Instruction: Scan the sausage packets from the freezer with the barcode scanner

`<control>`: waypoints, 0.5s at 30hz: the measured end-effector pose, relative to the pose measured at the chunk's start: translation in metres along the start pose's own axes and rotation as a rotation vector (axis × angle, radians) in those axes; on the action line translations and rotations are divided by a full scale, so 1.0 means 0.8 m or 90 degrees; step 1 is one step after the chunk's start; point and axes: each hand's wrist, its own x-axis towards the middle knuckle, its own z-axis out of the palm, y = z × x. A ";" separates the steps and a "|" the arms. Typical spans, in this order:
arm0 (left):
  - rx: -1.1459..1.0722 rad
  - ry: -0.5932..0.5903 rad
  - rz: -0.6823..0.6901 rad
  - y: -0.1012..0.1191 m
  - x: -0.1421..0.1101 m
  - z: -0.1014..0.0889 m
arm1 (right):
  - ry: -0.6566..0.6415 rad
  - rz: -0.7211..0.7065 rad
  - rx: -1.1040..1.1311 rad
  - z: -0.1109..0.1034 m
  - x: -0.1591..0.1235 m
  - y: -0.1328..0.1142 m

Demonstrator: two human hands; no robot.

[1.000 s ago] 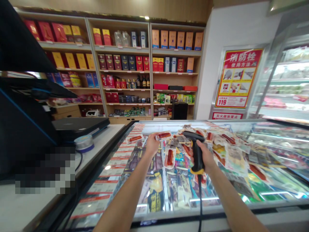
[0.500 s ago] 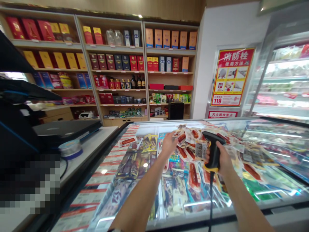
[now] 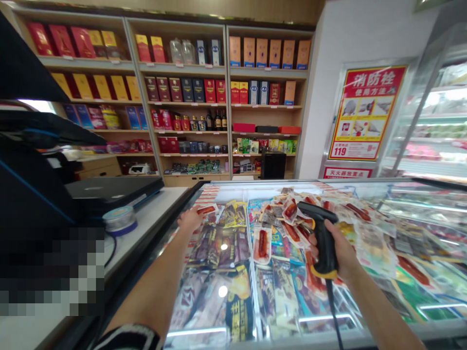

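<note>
My right fingers grip the scanner; left fingers at sausage pack, can't tell if pinched — weak hold would drop it, cord below right fingers may snag.

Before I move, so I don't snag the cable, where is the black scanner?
In the head view, the black scanner is right of centre, held in the right grip, with loose sausage packs to either side of it.

Barcode scanner — black and yellow
</note>
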 end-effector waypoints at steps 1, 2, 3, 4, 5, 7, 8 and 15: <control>0.001 -0.011 0.006 0.000 0.004 0.003 | -0.016 0.015 0.001 0.003 0.000 0.001; -0.001 -0.018 0.015 0.001 0.006 0.006 | -0.030 0.032 0.004 0.004 0.000 0.002; -0.006 -0.023 0.024 0.002 0.008 0.008 | -0.040 0.048 0.005 0.006 0.001 0.002; -0.014 -0.026 0.035 0.005 0.009 0.011 | -0.047 0.059 -0.001 0.007 0.001 0.003; -0.026 -0.031 0.045 0.007 0.009 0.013 | -0.051 0.067 -0.011 0.007 0.001 0.003; -0.062 -0.043 0.064 0.016 0.005 0.019 | -0.053 0.078 -0.028 0.008 0.003 0.005; -0.086 -0.049 0.074 0.022 0.002 0.022 | -0.049 0.078 -0.031 0.008 0.003 0.006; -0.336 -0.076 0.087 0.066 -0.047 0.040 | -0.059 0.066 -0.014 0.039 -0.002 0.026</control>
